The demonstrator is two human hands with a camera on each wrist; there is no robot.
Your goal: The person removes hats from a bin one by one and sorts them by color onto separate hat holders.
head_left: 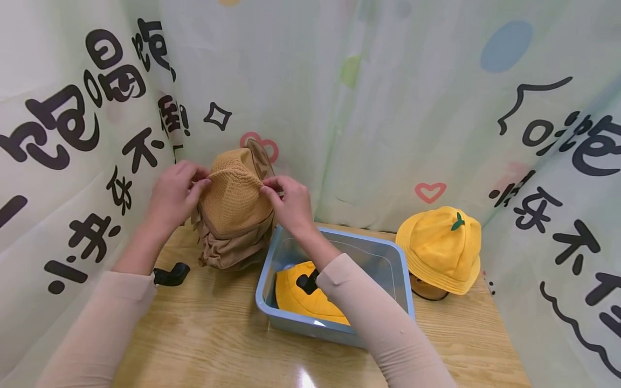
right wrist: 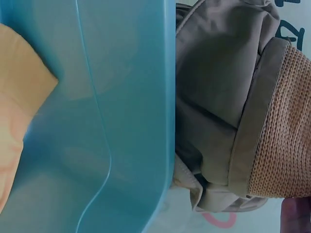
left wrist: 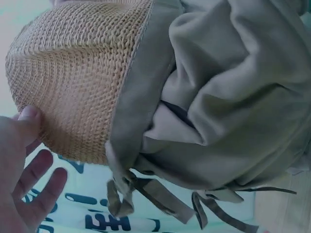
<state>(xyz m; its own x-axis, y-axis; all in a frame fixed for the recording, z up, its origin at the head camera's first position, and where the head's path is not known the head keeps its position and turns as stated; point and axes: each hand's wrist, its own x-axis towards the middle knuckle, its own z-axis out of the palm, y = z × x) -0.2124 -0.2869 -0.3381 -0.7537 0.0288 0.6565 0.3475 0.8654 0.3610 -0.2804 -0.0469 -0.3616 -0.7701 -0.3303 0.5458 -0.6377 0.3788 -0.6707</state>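
Observation:
A tan woven sun hat point(head_left: 233, 202) with a brown cloth flap stands upright at the back left of the table. My left hand point(head_left: 177, 194) pinches the left edge of its woven part between thumb and fingers. At the opposite edge, my right hand point(head_left: 291, 202) pinches the weave as well. The left wrist view shows the woven part point(left wrist: 82, 87), the gathered cloth point(left wrist: 233, 97) and loose ties point(left wrist: 165, 199), with the left hand point(left wrist: 19, 165) at its rim. In the right wrist view only a fingertip point(right wrist: 295, 213) shows beside the weave. What supports the hat is hidden.
A blue plastic bin point(head_left: 262, 291) sits right of the sun hat, under my right forearm, with a yellow cloth item point(head_left: 301, 299) inside. Further right, a yellow bucket hat point(head_left: 432, 242) with a green sprout covers a brown rounded object point(head_left: 427, 285). Printed curtains point(head_left: 378, 161) surround the wooden table point(head_left: 218, 334).

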